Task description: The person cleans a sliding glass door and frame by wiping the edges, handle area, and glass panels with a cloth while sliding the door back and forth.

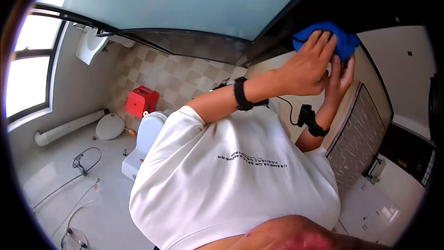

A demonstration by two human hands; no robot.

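Note:
My left hand [307, 67] presses a blue cloth [346, 41] with its fingers laid over the front of it. Beneath the cloth's lower edge, my right hand [341, 78] has its thumb and fingers raised and curled against the fabric. The cloth is bunched up against the dark edge beside a frosted glass panel [185, 0]. Part of the cloth is covered by my left fingers. Black straps circle both wrists, and a small black device with a cable sits by the right one.
At left are a red stool [142, 101], a white toilet [150, 134], a washbasin [91, 45] and a shower hose [64, 183] on the wall. A window [32, 60] is at far left. A patterned brown panel [358, 132] stands close to my right arm.

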